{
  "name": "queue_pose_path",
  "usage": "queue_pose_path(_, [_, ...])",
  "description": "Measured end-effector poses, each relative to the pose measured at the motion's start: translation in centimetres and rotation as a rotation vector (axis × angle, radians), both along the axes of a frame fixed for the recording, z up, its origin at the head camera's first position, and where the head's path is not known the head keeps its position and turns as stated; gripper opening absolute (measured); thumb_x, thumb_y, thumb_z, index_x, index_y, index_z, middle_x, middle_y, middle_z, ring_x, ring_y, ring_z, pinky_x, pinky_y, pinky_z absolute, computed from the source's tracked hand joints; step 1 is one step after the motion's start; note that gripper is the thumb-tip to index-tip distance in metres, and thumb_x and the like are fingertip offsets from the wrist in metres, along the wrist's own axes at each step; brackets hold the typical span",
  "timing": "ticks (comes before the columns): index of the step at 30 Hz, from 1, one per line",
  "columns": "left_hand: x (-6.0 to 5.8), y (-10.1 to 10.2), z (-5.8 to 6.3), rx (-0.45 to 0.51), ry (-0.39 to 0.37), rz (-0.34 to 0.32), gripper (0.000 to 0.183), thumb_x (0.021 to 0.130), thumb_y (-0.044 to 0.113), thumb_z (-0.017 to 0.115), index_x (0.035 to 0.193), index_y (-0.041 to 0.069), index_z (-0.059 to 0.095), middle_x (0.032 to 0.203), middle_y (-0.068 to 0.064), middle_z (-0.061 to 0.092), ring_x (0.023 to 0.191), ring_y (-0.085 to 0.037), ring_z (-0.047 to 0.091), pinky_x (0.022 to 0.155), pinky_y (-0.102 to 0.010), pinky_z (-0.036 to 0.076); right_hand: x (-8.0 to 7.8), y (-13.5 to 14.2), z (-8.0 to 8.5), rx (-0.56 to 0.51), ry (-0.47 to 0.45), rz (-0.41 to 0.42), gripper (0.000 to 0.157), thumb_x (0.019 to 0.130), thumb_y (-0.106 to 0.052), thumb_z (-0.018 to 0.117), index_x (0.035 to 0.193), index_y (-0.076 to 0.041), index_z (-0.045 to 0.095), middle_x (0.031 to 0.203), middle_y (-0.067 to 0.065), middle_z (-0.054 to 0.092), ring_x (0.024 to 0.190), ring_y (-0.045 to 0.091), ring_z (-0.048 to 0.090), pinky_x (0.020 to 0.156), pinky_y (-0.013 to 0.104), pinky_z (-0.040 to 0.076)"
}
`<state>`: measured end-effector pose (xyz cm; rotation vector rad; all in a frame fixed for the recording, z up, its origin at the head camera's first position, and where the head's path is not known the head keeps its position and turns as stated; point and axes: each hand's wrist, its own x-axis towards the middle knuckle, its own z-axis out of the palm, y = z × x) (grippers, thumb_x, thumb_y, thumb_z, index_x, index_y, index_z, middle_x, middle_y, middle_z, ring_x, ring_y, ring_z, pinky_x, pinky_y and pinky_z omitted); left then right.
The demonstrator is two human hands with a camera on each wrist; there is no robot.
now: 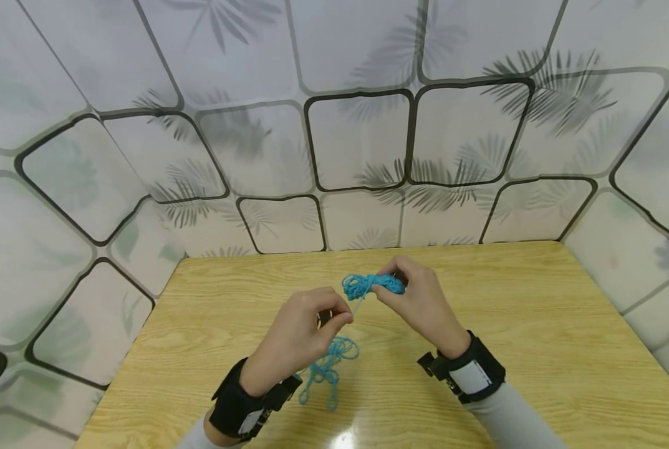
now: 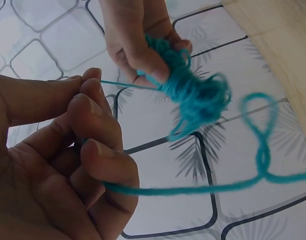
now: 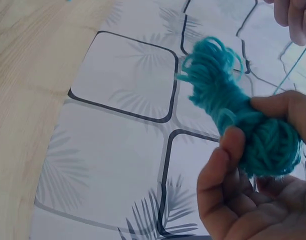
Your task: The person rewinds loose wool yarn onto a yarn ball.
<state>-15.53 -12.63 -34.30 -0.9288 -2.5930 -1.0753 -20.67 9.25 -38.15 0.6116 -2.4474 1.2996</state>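
My right hand point(image 1: 415, 296) grips a small wound bundle of turquoise yarn point(image 3: 220, 100) around its middle, loose loops sticking out at one end. From that bundle a single yarn strand point(image 2: 128, 85) runs taut to my left hand point(image 1: 306, 321), which pinches it between thumb and forefinger. The same yarn leaves the left hand's curled lower fingers and trails off with a twisted loop point(image 2: 262, 135) in it. Below the left hand, a loose tangle of yarn point(image 1: 325, 371) with several small loops lies on the table, partly hidden by that hand and its wrist strap.
The wood-grain table point(image 1: 536, 349) spreads under both hands. Behind it and along both sides stand white walls point(image 1: 362, 143) patterned with dark outlines and grey leaves. Black camera straps point(image 1: 471, 368) wrap both wrists.
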Motion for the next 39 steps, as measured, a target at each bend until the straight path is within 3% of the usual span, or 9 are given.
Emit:
queue_pose_path(4, [0.1,0.3,-0.4,0.003,-0.023,-0.024,0.012,0.089,0.007,0.071,0.081,0.016,0.072,0.073,0.003,0.065,0.060,-0.005,0.053,0.052,-0.025,0.049,-0.1,0.1,0.2,-0.091,0.000,0.003,0.014,0.087,-0.012,0.075,0.097,-0.009,0.066,0.091,0.006,0.071,0.066,0.014,0.058,0.057,0.030,0.048])
queue_pose_path(9, [0.0,0.7,-1.1,-0.005,-0.044,-0.033,0.011,0.089,0.008,0.072,0.082,0.016,0.073,0.075,0.005,0.066,0.061,-0.004,0.054,0.054,-0.024,0.049,-0.1,0.4,0.5,-0.213,-0.080,0.047,0.017,0.089,-0.015,0.072,0.102,-0.006,0.066,0.095,0.009,0.071,0.076,0.015,0.064,0.064,0.027,0.055])
queue_pose_path(16, [-0.5,1.2,-2.9,-0.008,-0.087,-0.050,0.008,0.089,0.010,0.072,0.084,0.014,0.076,0.076,0.003,0.069,0.060,-0.004,0.054,0.054,-0.022,0.049,0.1,0.7,0.7,-0.337,-0.157,0.169,0.020,0.092,-0.010,0.068,0.108,0.000,0.063,0.103,0.015,0.065,0.085,0.016,0.064,0.071,0.022,0.056])
queue_pose_path(21, [-1.3,1.4,-4.2,-0.003,-0.144,-0.067,0.010,0.090,0.008,0.070,0.085,0.012,0.077,0.077,0.002,0.071,0.060,-0.005,0.057,0.053,-0.021,0.049,0.4,0.8,1.1,-0.388,-0.208,0.288,0.018,0.092,-0.005,0.067,0.109,0.001,0.062,0.106,0.013,0.062,0.088,0.016,0.062,0.071,0.020,0.054])
queue_pose_path(26, [-2.2,1.4,-5.2,-0.004,-0.192,-0.073,0.011,0.091,0.006,0.069,0.084,0.011,0.076,0.077,0.000,0.074,0.061,-0.006,0.061,0.053,-0.023,0.051,0.9,0.9,1.5,-0.408,-0.240,0.408,0.019,0.091,-0.001,0.067,0.109,0.002,0.060,0.106,0.006,0.061,0.082,0.014,0.059,0.068,0.018,0.052])
queue_pose_path(30, [-2.9,1.1,-5.7,0.022,-0.256,-0.067,0.009,0.088,0.000,0.070,0.090,0.007,0.075,0.081,-0.005,0.076,0.070,-0.010,0.066,0.062,-0.028,0.056,1.3,0.9,1.7,-0.404,-0.247,0.494,0.019,0.090,0.002,0.067,0.107,0.004,0.059,0.104,0.007,0.061,0.084,0.014,0.061,0.071,0.019,0.055])
queue_pose_path(36, [-4.1,0.4,-5.4,0.028,-0.202,-0.057,0.009,0.089,0.009,0.071,0.082,0.012,0.075,0.076,-0.001,0.071,0.063,-0.009,0.055,0.060,-0.027,0.048,1.6,0.9,1.6,-0.332,-0.266,0.649,0.015,0.089,0.004,0.067,0.103,0.001,0.063,0.098,0.017,0.063,0.080,0.017,0.062,0.067,0.024,0.055])
queue_pose_path(39, [-4.5,0.0,-4.9,-0.003,-0.168,-0.049,0.010,0.091,0.011,0.070,0.085,0.014,0.077,0.078,0.000,0.072,0.063,-0.007,0.057,0.056,-0.026,0.050,1.6,0.9,1.4,-0.302,-0.277,0.714,0.015,0.089,0.006,0.067,0.102,0.000,0.064,0.099,0.020,0.063,0.085,0.019,0.062,0.069,0.026,0.055])
